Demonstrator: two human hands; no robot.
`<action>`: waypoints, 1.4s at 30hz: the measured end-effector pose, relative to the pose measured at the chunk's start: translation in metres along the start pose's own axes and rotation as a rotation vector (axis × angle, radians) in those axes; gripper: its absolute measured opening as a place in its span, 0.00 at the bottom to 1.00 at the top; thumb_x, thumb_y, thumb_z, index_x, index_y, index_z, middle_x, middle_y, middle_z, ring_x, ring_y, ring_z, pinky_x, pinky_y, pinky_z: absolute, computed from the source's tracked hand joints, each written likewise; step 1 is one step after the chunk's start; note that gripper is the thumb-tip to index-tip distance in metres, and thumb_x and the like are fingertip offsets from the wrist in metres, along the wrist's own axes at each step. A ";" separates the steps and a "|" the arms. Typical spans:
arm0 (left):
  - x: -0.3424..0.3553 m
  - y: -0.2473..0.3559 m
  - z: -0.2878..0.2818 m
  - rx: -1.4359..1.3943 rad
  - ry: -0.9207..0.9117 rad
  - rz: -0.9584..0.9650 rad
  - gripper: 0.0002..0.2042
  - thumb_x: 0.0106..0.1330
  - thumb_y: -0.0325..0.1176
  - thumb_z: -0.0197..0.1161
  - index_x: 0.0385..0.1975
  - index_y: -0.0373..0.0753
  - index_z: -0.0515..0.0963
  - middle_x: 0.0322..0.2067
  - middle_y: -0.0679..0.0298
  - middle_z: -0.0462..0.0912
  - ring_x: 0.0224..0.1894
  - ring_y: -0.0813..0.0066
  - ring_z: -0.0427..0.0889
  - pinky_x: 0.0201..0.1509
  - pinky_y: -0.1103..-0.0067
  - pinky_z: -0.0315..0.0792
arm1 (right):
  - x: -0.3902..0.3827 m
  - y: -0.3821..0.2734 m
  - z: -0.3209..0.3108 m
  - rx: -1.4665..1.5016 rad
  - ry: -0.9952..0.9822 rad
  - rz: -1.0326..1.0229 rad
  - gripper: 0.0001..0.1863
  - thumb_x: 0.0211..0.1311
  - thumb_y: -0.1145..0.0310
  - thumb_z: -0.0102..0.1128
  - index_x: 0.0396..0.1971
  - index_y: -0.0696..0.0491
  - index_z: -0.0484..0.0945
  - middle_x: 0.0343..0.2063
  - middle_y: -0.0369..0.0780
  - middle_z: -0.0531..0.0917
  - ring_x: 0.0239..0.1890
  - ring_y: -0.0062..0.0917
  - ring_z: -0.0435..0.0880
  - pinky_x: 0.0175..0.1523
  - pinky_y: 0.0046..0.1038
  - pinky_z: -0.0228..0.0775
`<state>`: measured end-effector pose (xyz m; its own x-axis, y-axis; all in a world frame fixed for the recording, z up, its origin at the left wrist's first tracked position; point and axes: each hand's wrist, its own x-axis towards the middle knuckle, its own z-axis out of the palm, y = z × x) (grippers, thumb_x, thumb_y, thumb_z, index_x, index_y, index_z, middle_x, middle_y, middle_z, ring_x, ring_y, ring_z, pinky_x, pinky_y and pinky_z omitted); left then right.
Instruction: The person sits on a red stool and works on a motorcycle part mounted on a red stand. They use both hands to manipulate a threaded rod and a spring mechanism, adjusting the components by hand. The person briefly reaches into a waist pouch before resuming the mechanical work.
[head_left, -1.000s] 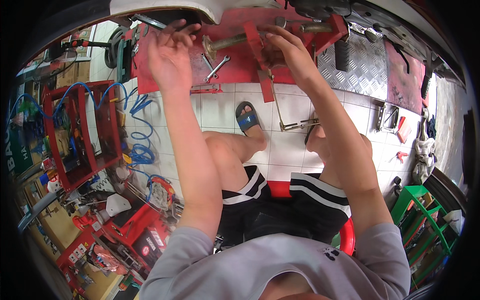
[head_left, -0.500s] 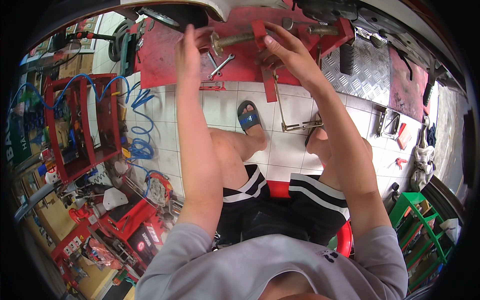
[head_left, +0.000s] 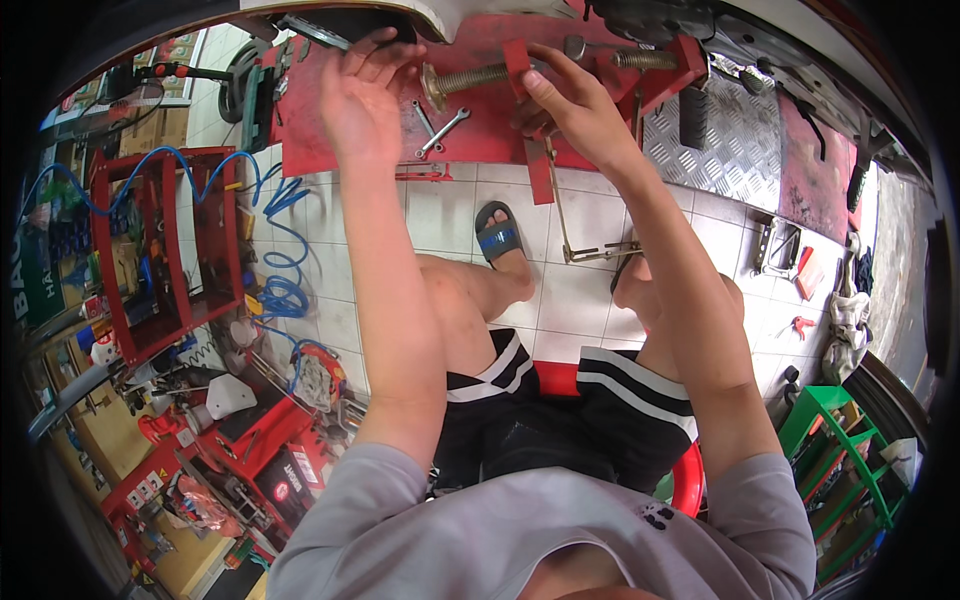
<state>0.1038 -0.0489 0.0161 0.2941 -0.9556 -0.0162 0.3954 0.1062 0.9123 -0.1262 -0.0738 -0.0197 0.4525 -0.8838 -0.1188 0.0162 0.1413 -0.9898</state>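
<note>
My left hand (head_left: 370, 105), palm upward with loosely curled, separated fingers, is raised beside the free end of a threaded screw (head_left: 470, 78), which carries a brass-coloured nut (head_left: 434, 88); it holds nothing visible. My right hand (head_left: 570, 108) curls round an upright red metal bracket (head_left: 517, 62) through which the screw passes, its thumb on top. Two crossed wrenches (head_left: 438, 132) lie on the red bench (head_left: 320, 130). A second screw (head_left: 640, 60) sits in a red end plate (head_left: 683, 70) at the right. A thin metal linkage (head_left: 590, 250) hangs below my right hand.
A dark wheel (head_left: 370, 25) and vehicle bodywork hang over the bench's back edge. A red rack (head_left: 120, 260) and coiled blue hose (head_left: 280, 295) are left. A checker plate (head_left: 740, 140), black pedal (head_left: 695, 120) and green rack (head_left: 815, 415) are right. My sandaled feet rest on tiles (head_left: 560, 310).
My left hand moved right and turned edge-on, then swung back left with its palm up. My right hand's fingers settled lower round the bracket, thumb now showing on top.
</note>
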 end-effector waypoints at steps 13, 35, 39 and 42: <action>-0.004 -0.008 -0.003 0.334 0.123 -0.070 0.26 0.74 0.50 0.40 0.48 0.30 0.75 0.34 0.55 0.85 0.45 0.64 0.81 0.50 0.71 0.69 | 0.000 0.003 0.002 -0.097 0.033 -0.020 0.32 0.64 0.46 0.59 0.62 0.51 0.70 0.23 0.40 0.83 0.28 0.19 0.80 0.37 0.25 0.71; -0.001 -0.008 0.001 0.050 0.070 0.032 0.24 0.75 0.48 0.38 0.45 0.34 0.77 0.44 0.54 0.84 0.47 0.66 0.80 0.51 0.74 0.68 | 0.003 0.009 0.005 -0.075 0.181 -0.271 0.21 0.64 0.56 0.64 0.47 0.56 0.73 0.17 0.40 0.82 0.19 0.19 0.80 0.28 0.22 0.70; -0.001 -0.008 -0.008 0.127 0.148 -0.044 0.25 0.74 0.48 0.39 0.45 0.31 0.77 0.39 0.53 0.84 0.44 0.64 0.82 0.51 0.75 0.67 | 0.001 0.009 0.010 -0.085 0.196 -0.262 0.21 0.64 0.57 0.64 0.47 0.56 0.74 0.16 0.39 0.82 0.19 0.18 0.79 0.28 0.22 0.70; -0.004 -0.009 0.008 0.120 0.143 -0.025 0.26 0.74 0.49 0.38 0.45 0.33 0.77 0.38 0.53 0.84 0.42 0.66 0.81 0.49 0.75 0.68 | 0.002 0.010 0.008 -0.070 0.206 -0.247 0.21 0.64 0.57 0.64 0.47 0.56 0.73 0.16 0.39 0.82 0.19 0.18 0.79 0.28 0.23 0.70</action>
<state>0.0920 -0.0478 0.0108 0.4094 -0.9080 -0.0895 0.2997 0.0412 0.9532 -0.1181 -0.0704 -0.0287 0.2524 -0.9602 0.1193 0.0384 -0.1133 -0.9928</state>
